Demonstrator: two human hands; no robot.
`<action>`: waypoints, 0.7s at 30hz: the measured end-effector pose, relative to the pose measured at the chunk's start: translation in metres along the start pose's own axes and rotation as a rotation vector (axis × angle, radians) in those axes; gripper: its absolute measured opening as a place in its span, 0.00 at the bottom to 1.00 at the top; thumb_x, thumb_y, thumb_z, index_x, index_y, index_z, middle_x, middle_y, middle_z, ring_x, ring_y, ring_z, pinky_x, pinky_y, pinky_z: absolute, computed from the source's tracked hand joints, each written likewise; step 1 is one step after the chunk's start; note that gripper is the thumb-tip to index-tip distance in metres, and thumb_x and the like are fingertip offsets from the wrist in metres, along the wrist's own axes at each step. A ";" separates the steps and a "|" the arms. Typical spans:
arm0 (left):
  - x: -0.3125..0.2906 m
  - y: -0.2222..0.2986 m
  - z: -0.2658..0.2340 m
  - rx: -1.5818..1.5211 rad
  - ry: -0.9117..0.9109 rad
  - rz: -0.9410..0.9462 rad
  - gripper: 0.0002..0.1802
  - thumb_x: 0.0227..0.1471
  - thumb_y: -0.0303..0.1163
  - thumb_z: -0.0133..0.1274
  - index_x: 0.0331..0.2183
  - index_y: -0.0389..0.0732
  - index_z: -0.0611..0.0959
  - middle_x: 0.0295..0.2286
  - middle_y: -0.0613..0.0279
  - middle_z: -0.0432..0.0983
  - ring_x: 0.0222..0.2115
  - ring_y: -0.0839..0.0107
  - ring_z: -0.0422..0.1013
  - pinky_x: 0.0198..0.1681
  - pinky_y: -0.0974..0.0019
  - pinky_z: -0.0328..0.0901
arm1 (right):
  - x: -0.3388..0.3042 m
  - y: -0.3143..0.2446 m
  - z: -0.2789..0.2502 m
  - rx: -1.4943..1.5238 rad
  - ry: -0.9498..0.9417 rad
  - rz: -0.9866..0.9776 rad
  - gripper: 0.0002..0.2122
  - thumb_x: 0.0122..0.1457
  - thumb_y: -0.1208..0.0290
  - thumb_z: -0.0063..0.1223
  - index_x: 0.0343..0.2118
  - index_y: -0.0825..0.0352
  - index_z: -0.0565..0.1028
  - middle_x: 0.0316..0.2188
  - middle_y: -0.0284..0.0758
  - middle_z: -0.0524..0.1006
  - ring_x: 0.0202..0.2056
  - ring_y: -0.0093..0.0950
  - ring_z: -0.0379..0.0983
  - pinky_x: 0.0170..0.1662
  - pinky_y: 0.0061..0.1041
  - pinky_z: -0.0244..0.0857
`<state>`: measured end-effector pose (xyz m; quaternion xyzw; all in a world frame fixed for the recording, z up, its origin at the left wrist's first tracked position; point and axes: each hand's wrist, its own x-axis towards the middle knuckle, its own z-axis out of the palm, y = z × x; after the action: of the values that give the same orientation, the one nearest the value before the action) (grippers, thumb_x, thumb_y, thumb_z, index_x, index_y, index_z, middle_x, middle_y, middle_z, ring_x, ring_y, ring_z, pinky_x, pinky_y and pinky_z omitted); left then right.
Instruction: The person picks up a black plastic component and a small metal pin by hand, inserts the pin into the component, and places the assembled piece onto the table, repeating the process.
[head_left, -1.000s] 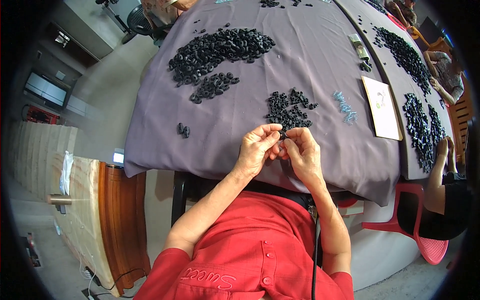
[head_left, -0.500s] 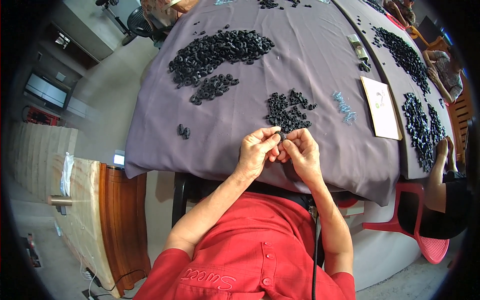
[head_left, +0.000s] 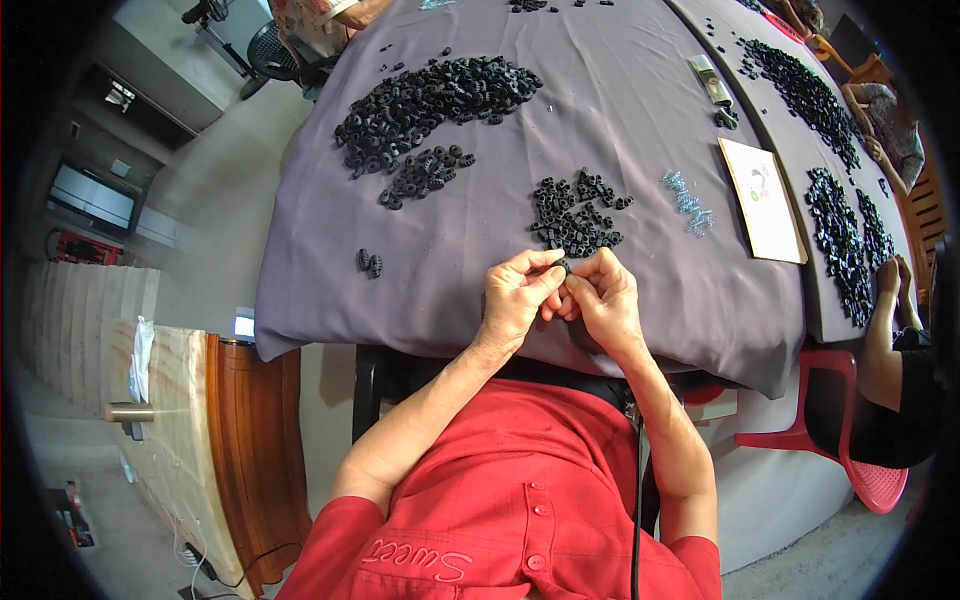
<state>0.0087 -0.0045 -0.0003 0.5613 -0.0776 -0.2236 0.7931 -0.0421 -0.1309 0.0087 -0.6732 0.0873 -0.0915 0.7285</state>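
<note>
My left hand and my right hand meet over the near edge of the table, fingertips pinched together. Between them is a small black plastic piece, mostly covered by the fingers. Just beyond the fingertips lies a pile of small black hollow plastic pieces. A larger heap of black ridged, wheel-like pieces spreads farther off to the left, with a smaller cluster in front of it. Several more ridged pieces sit apart at the left. To the right is a scatter of thin bluish coil-like pieces.
A grey-purple cloth covers the table. On the right lie a pale flat board and a small packet. Another cloth-covered table holds black heaps, with people beside it. A red plastic chair stands at the right.
Both hands stay pinched together at nearly the same spot, with slight finger movement around the black piece. The whole view has shifted a little.
</note>
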 end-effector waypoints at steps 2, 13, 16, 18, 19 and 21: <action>-0.002 0.002 0.002 0.016 0.010 0.005 0.11 0.51 0.25 0.52 0.39 0.34 0.78 0.16 0.67 0.72 0.13 0.83 0.63 0.15 0.80 0.59 | 0.000 0.001 0.000 -0.055 0.003 -0.001 0.04 0.56 0.82 0.47 0.27 0.70 0.65 0.18 0.33 0.73 0.18 0.17 0.69 0.20 0.16 0.65; 0.000 0.006 -0.008 -0.146 -0.020 -0.054 0.10 0.52 0.27 0.51 0.38 0.39 0.78 0.20 0.70 0.71 0.15 0.84 0.64 0.15 0.81 0.58 | -0.004 0.004 0.005 -0.032 -0.029 -0.075 0.03 0.56 0.80 0.48 0.32 0.71 0.67 0.21 0.33 0.74 0.22 0.17 0.71 0.25 0.16 0.67; 0.002 0.009 -0.008 -0.204 0.004 -0.073 0.14 0.50 0.26 0.51 0.41 0.38 0.73 0.20 0.68 0.70 0.13 0.84 0.62 0.13 0.81 0.57 | -0.005 0.001 0.003 -0.048 -0.046 -0.072 0.06 0.53 0.80 0.52 0.33 0.71 0.67 0.20 0.31 0.73 0.21 0.16 0.68 0.24 0.17 0.66; 0.001 0.012 -0.008 -0.213 -0.029 -0.090 0.15 0.49 0.25 0.52 0.42 0.38 0.72 0.21 0.68 0.71 0.13 0.85 0.61 0.13 0.81 0.56 | -0.006 -0.003 0.000 -0.323 -0.056 -0.194 0.13 0.48 0.79 0.58 0.37 0.71 0.69 0.24 0.31 0.72 0.20 0.16 0.65 0.24 0.17 0.63; 0.001 0.013 -0.009 -0.224 -0.060 -0.102 0.16 0.49 0.25 0.52 0.42 0.38 0.71 0.22 0.67 0.71 0.13 0.85 0.61 0.13 0.81 0.56 | -0.005 -0.005 -0.002 -0.321 -0.053 -0.193 0.13 0.48 0.79 0.58 0.37 0.71 0.69 0.24 0.31 0.72 0.20 0.16 0.65 0.24 0.17 0.63; 0.001 0.011 -0.012 -0.209 -0.112 -0.099 0.17 0.48 0.24 0.53 0.42 0.38 0.71 0.22 0.68 0.70 0.13 0.85 0.61 0.12 0.82 0.54 | -0.002 -0.010 -0.004 -0.355 -0.137 -0.287 0.19 0.45 0.78 0.60 0.42 0.68 0.71 0.32 0.33 0.70 0.22 0.18 0.64 0.26 0.18 0.62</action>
<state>0.0170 0.0081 0.0051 0.4653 -0.0701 -0.3004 0.8297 -0.0454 -0.1346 0.0187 -0.8008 -0.0440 -0.1315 0.5827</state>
